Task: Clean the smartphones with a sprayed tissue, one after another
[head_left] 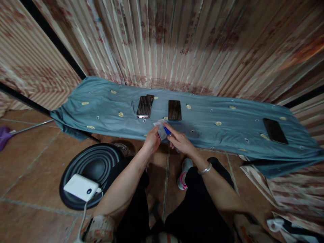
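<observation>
My left hand (152,139) pinches a small whitish, see-through piece (162,131) that looks like a plastic bag or film. Closed around a small blue tool (167,131) is my right hand (181,141); its blue end touches or overlaps the film, and its kind is unclear. Both hands are close together above the front edge of a bench covered with blue-green cloth (202,131). Just beyond them lies a dark phone (174,110), flat on the cloth. Left of it is a small stack of phones (144,107). Another dark phone (275,131) rests near the right end.
A white power bank (81,187) with a cable sits on a round black stool (73,162) at my left. Striped curtains (164,44) hang behind the bench. Dark poles (58,40) slant at the left. A purple-headed stick (5,136) lies on the tiled floor.
</observation>
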Action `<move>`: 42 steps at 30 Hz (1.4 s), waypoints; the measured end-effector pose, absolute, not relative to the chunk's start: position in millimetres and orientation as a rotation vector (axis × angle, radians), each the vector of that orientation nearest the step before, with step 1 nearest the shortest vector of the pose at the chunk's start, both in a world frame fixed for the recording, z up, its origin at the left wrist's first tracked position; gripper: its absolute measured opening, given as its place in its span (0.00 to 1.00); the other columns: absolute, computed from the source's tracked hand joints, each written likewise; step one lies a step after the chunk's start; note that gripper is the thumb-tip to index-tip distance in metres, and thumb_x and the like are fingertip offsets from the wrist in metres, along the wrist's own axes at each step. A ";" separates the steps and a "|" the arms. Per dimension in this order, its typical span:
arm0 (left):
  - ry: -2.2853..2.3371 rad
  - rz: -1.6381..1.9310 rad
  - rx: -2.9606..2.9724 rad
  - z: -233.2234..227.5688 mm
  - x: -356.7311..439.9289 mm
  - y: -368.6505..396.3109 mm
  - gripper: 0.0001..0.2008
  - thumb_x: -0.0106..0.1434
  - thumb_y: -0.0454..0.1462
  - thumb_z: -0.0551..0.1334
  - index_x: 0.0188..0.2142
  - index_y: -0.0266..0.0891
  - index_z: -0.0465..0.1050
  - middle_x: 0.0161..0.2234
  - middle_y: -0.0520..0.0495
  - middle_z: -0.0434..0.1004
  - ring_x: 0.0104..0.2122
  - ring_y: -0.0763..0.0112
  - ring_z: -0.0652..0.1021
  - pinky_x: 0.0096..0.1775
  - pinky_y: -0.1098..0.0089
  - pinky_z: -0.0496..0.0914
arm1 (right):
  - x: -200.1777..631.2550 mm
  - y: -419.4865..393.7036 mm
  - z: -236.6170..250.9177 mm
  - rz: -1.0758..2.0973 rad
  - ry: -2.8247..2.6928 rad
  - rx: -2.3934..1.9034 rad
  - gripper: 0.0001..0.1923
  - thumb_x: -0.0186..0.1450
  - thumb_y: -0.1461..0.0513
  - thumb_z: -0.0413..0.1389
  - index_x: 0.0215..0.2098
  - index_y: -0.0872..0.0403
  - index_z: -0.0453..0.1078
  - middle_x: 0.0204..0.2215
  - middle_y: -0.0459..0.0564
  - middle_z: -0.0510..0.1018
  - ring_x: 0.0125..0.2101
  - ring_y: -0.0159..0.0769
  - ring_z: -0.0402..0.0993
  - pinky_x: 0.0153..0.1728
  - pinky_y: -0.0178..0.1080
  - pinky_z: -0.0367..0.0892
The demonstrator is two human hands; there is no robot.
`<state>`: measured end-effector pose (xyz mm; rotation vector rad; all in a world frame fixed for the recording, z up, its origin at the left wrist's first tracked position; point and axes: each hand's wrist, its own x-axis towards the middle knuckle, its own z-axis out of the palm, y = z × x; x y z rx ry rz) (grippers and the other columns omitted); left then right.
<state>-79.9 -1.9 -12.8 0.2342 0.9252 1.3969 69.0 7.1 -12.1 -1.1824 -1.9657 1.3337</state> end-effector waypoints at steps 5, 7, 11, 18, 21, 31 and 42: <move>0.922 1.361 0.240 -14.7 -75.5 -3.2 0.10 0.67 0.34 0.56 0.33 0.35 0.75 0.32 0.45 0.81 0.39 0.67 0.80 0.47 0.67 0.71 | 70.9 8.9 -10.8 1.366 -1.934 -1.195 0.32 0.63 0.65 0.49 0.66 0.48 0.60 0.16 0.35 0.73 0.16 0.29 0.72 0.23 0.31 0.71; 0.919 1.341 0.227 -13.8 -73.3 -3.9 0.12 0.68 0.34 0.54 0.33 0.35 0.75 0.31 0.45 0.81 0.40 0.66 0.80 0.48 0.66 0.72 | 70.0 8.8 -11.3 1.351 -1.925 -1.205 0.31 0.62 0.64 0.49 0.64 0.48 0.62 0.15 0.34 0.72 0.15 0.28 0.71 0.21 0.30 0.69; 0.926 1.322 0.183 -11.3 -72.3 -4.4 0.14 0.69 0.34 0.51 0.35 0.35 0.75 0.32 0.44 0.81 0.43 0.66 0.80 0.50 0.65 0.72 | 67.3 8.2 -12.1 1.324 -1.928 -1.225 0.30 0.62 0.64 0.49 0.63 0.48 0.62 0.15 0.34 0.71 0.15 0.28 0.70 0.20 0.29 0.68; 0.909 1.323 0.210 -16.9 -77.1 -5.2 0.11 0.67 0.34 0.55 0.38 0.34 0.76 0.36 0.43 0.82 0.45 0.64 0.80 0.50 0.66 0.71 | 65.1 6.7 -13.3 1.342 -1.969 -1.193 0.28 0.62 0.63 0.50 0.61 0.49 0.63 0.15 0.34 0.71 0.15 0.28 0.71 0.19 0.28 0.67; 0.924 1.323 0.178 -20.1 -78.9 -4.7 0.11 0.67 0.35 0.55 0.37 0.35 0.76 0.35 0.44 0.82 0.45 0.66 0.80 0.50 0.67 0.72 | 64.3 7.0 -14.2 1.397 -1.936 -1.197 0.29 0.61 0.63 0.50 0.62 0.49 0.63 0.16 0.34 0.72 0.15 0.28 0.72 0.19 0.28 0.69; 0.881 1.323 0.101 -13.7 -83.7 -4.6 0.15 0.70 0.37 0.51 0.41 0.36 0.76 0.41 0.40 0.83 0.49 0.63 0.79 0.53 0.63 0.71 | 96.2 33.6 -27.9 1.054 -1.855 -1.389 0.33 0.66 0.58 0.51 0.69 0.48 0.55 0.34 0.47 0.82 0.23 0.37 0.78 0.30 0.43 0.77; 0.827 1.259 0.192 -6.8 -90.5 -13.7 0.21 0.72 0.44 0.48 0.47 0.36 0.76 0.43 0.39 0.83 0.51 0.59 0.79 0.50 0.60 0.73 | 118.7 60.4 -26.7 0.284 -1.956 -1.821 0.31 0.64 0.65 0.50 0.65 0.67 0.59 0.58 0.73 0.70 0.57 0.60 0.69 0.57 0.59 0.63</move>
